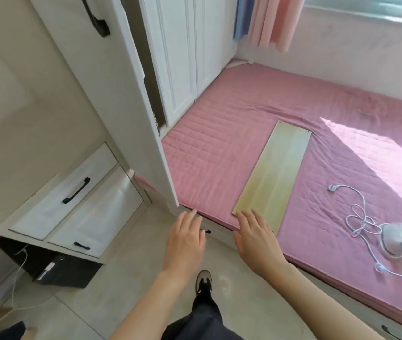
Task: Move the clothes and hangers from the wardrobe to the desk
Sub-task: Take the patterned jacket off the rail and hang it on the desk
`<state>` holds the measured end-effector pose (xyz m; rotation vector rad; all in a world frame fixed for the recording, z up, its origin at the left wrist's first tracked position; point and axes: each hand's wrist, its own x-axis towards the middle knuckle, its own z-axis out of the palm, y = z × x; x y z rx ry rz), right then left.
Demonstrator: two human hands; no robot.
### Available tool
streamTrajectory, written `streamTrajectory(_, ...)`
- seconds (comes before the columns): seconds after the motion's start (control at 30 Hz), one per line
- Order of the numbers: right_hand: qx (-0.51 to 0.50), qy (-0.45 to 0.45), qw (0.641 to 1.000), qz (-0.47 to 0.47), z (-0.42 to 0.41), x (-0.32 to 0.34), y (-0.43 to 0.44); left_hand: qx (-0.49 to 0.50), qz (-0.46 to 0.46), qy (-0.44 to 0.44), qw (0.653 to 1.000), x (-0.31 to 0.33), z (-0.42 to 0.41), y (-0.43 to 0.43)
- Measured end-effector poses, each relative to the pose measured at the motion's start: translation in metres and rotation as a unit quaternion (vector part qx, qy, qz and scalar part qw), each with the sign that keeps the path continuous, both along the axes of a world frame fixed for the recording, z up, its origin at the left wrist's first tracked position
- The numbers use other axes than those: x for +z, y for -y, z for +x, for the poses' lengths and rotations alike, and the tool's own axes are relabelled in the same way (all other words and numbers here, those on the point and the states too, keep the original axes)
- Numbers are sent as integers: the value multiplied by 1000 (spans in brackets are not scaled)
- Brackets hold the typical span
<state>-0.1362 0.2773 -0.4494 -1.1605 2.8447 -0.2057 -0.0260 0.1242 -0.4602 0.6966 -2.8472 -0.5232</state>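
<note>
A pink quilted bed [219, 155] fills the right half of the view, lit by sun at its far side. To the left stands a white wardrobe [182, 57] with one tall door [111, 82] swung open toward the viewer. Behind that door only a dark strip of the inside [149, 69] shows, too dark to make out clothes or hangers. A pale tiled floor [133, 278] lies below. A long light wooden board [272, 173] rests flat on the bed. The left hand [185, 239] reaches forward just below the door's lower corner, fingers straight and released, holding nothing. The right hand [256, 239] is likewise released over the board's near end; whether it touches is unclear. A small white iron [396, 239] with a tangled cord lies on the bed, well apart.
</note>
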Motion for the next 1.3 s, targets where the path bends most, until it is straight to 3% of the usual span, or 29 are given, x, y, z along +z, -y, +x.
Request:
streamTrajectory(0.13,8,-4,1000,-12,-46,7,38,-30,-47,-19,998,3,-51,35)
streamTrajectory(0.43,16,-2,1000,-15,-135,22,107,-45,-47,-19,998,27,-154,95)
streamTrajectory(0.87,132,-3,990,-42,-272,51,221,131,-59,-62,988,50,-268,177)
streamTrajectory(1.03,195,-9,979,-63,-327,76,272,211,-78,-103,969,70,-313,216)
streamTrajectory(1.2,272,-85,953,-104,-371,113,331,278,-113,-137,944,96,-352,264)
streamTrajectory(1.3,307,-64,944,-100,-391,132,367,309,-142,-148,929,114,-366,295)
